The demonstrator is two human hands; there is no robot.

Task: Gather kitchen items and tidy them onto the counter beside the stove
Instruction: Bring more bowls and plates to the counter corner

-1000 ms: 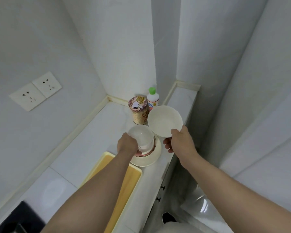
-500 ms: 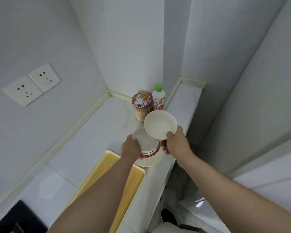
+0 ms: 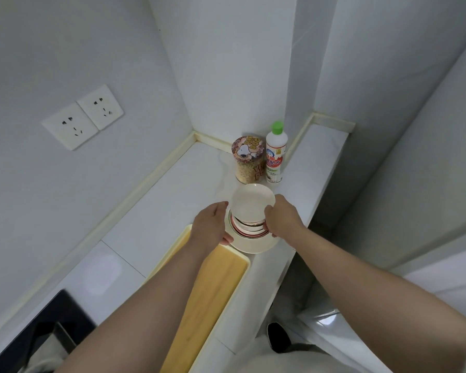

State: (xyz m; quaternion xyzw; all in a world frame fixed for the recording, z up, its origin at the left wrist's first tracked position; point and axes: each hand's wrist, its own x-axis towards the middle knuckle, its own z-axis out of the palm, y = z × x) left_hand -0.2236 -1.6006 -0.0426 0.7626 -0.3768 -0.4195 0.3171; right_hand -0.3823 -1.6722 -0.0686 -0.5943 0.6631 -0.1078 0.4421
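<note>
A white bowl (image 3: pixel 253 204) sits nested on top of a red-rimmed bowl (image 3: pixel 249 229), and both stand on a cream plate (image 3: pixel 256 244) on the white counter (image 3: pixel 172 200). My right hand (image 3: pixel 283 219) grips the white bowl's right rim, its fingers curled down the side of the stack. My left hand (image 3: pixel 211 224) cups the left side of the stack, thumb near the top rim and fingertips at the red-rimmed bowl's base above the plate.
A wooden board (image 3: pixel 215 294) in a cream frame lies just in front of the plate. A cartoon-dog canister (image 3: pixel 246 160) and a green-capped bottle (image 3: pixel 275 154) stand in the corner behind. The black stove (image 3: pixel 38 327) is at bottom left, wall sockets (image 3: pixel 84 117) at left; the counter edge drops off at right.
My right hand brought the white bowl down and left, nesting it into the red-rimmed bowl that my left hand holds on the plate.
</note>
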